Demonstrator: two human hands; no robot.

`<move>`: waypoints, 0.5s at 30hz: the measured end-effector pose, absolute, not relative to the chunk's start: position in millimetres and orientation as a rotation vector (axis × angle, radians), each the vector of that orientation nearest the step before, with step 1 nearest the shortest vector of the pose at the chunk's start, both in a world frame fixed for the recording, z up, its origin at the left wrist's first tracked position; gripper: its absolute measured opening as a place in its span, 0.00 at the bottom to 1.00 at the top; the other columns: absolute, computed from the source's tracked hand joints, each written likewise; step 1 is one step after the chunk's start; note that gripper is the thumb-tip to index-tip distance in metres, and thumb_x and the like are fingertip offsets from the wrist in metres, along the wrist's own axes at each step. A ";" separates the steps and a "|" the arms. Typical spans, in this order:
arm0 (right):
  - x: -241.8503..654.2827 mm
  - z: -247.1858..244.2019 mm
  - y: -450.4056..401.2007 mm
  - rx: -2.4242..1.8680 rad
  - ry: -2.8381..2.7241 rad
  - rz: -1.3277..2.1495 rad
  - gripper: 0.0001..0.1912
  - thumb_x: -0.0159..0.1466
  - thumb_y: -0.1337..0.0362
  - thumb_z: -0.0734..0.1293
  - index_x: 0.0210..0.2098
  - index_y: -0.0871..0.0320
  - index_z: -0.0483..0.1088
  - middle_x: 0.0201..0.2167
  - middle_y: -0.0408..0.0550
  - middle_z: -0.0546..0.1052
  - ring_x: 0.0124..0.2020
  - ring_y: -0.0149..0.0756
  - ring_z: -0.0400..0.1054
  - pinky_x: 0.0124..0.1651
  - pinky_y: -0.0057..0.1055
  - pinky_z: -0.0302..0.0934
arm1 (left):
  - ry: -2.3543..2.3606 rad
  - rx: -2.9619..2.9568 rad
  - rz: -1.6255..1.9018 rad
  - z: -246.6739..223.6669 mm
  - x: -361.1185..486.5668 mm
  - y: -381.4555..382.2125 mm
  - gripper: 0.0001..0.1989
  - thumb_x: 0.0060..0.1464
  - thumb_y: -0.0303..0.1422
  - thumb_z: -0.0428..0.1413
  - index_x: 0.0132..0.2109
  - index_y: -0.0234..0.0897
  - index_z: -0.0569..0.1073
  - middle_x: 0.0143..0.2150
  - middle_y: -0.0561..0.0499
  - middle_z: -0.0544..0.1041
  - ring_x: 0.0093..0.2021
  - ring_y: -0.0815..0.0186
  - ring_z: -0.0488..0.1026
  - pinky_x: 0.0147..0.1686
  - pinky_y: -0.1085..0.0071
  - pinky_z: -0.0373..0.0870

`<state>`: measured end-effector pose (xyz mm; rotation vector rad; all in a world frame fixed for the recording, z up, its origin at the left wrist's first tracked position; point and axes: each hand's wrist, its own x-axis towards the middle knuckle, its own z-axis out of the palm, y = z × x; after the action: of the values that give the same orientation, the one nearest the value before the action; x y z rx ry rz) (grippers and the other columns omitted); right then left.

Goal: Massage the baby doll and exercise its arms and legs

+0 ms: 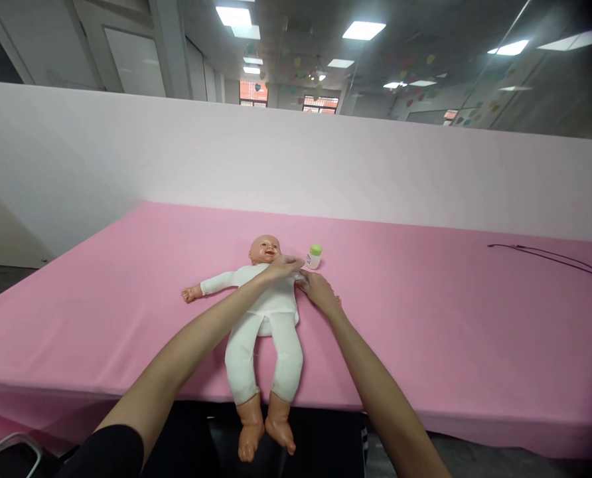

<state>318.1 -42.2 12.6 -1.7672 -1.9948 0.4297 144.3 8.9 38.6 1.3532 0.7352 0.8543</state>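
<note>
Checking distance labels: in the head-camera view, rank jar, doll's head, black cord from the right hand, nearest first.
From the right hand:
1. Jar, just beyond it.
2. Doll's head, to its left.
3. Black cord, far right.

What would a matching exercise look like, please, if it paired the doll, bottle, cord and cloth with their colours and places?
Things:
1. Doll
2. Bottle
3. Cord
4. Cloth

Descriptions:
A. Dark, at the picture's right edge
B. Pink, spread underneath the others
C. Green-topped
D. Face up, dressed in white

Pairs: 1-D, 2-C, 3-A, 4-B
</note>
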 end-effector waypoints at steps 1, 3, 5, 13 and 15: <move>319.7 15.6 -41.1 -1.743 -2.019 0.485 0.18 0.71 0.60 0.64 0.58 0.52 0.75 0.51 0.51 0.82 0.49 0.48 0.76 0.47 0.33 0.63 | 0.759 1.270 0.844 41.2 145.8 10.3 0.14 0.59 0.42 0.66 0.41 0.34 0.80 0.51 0.39 0.82 0.55 0.54 0.77 0.55 0.63 0.72; 327.1 24.9 -37.9 -1.727 -2.066 0.628 0.16 0.69 0.60 0.66 0.55 0.54 0.77 0.51 0.52 0.82 0.48 0.46 0.76 0.47 0.33 0.64 | 0.802 1.072 0.853 47.0 155.8 15.1 0.16 0.64 0.43 0.61 0.48 0.33 0.78 0.60 0.35 0.78 0.60 0.54 0.75 0.60 0.64 0.71; 336.5 36.9 -31.9 -1.840 -2.025 0.640 0.14 0.69 0.61 0.66 0.49 0.58 0.78 0.47 0.54 0.83 0.44 0.46 0.77 0.46 0.34 0.65 | 0.796 0.889 0.864 52.8 171.7 22.0 0.21 0.70 0.45 0.53 0.55 0.31 0.75 0.67 0.33 0.72 0.65 0.55 0.72 0.62 0.66 0.69; 350.3 39.9 9.8 -1.685 -1.884 0.002 0.30 0.69 0.74 0.52 0.67 0.62 0.66 0.69 0.59 0.69 0.71 0.44 0.60 0.71 0.45 0.56 | 0.806 0.590 1.009 55.6 224.3 40.2 0.30 0.73 0.50 0.41 0.63 0.30 0.71 0.72 0.33 0.65 0.70 0.59 0.66 0.64 0.69 0.67; 353.7 31.0 15.1 -1.661 -1.943 0.076 0.32 0.68 0.74 0.52 0.69 0.65 0.65 0.71 0.60 0.65 0.74 0.43 0.56 0.75 0.46 0.50 | 0.805 0.586 0.997 52.9 225.7 40.9 0.32 0.72 0.53 0.44 0.62 0.28 0.72 0.70 0.30 0.67 0.70 0.56 0.67 0.64 0.66 0.68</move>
<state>353.7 15.1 31.0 -1.6606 -1.9433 0.0761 225.7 40.9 52.9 0.5857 0.8046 0.9968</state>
